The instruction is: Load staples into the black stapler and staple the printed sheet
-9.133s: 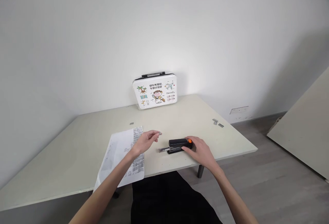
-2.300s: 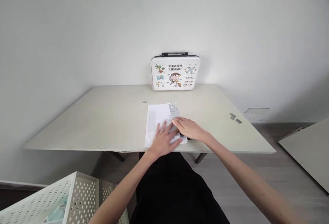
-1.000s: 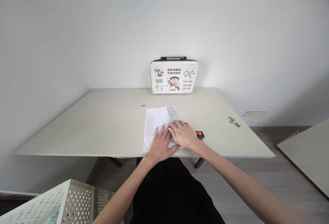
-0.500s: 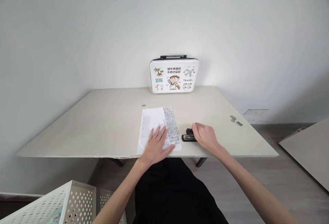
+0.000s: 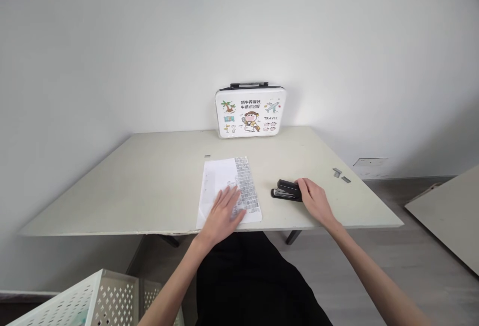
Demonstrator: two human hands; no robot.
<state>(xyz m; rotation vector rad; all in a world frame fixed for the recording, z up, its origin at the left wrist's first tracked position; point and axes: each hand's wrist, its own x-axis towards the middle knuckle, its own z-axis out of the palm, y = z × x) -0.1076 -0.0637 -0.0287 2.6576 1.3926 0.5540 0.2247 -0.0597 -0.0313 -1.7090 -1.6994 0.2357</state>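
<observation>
A black stapler [image 5: 287, 190] is gripped at its right end by my right hand [image 5: 315, 201], to the right of the papers. Its narrow front points left. White papers [image 5: 217, 176], with a band of dense grey print down their right side, lie at the table's front edge. My left hand [image 5: 223, 211] rests flat on their lower part, fingers stretched out, and hides some of the print.
A white cartoon-printed case [image 5: 250, 114] with a black handle stands against the wall. Small grey pieces [image 5: 337, 172] lie on the table [image 5: 149, 181] at the right; another lies behind the papers. A perforated white basket [image 5: 116, 296] stands low at the left.
My right hand has moved right with the stapler, away from the papers, and more of the stapler now shows. My left hand stays flat on the papers. The view has shifted slightly.
</observation>
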